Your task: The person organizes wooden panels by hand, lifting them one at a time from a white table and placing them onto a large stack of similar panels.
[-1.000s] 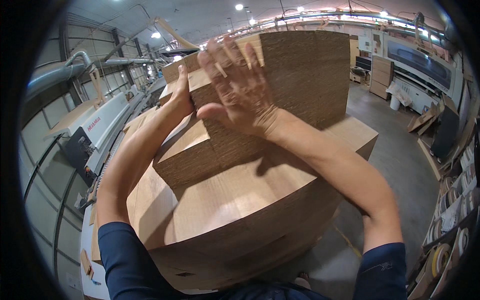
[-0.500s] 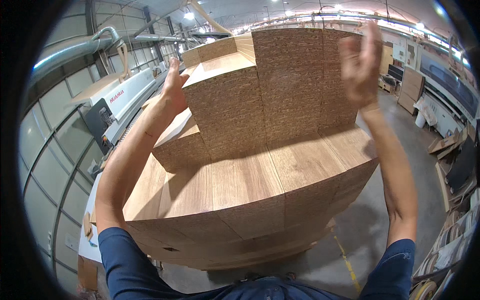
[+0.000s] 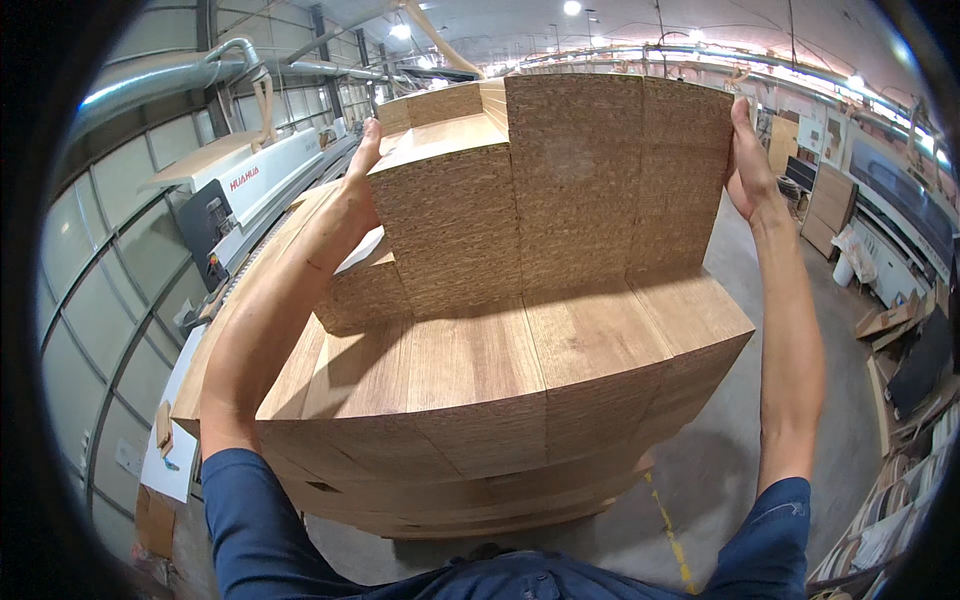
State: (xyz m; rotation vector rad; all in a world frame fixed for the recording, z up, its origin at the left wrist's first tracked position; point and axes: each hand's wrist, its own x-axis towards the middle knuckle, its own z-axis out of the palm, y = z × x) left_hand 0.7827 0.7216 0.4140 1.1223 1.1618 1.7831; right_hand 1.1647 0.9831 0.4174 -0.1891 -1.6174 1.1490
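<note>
Head view, board stack (image 3: 575,185), between both grips (image 3: 361,185) (image 3: 748,172)

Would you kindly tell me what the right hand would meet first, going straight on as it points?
Probably the right side of the tall particleboard stack; the right hand seems to rest against it, though depth along that edge is hard to judge.

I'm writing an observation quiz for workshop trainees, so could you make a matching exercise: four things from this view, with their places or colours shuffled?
1. left hand
2. floor line
3. right hand
4. overhead duct

A. yellow
B. silver
C. at the upper stack's left side
D. at the upper stack's right side

Pairs: 1-C, 2-A, 3-D, 4-B
</note>
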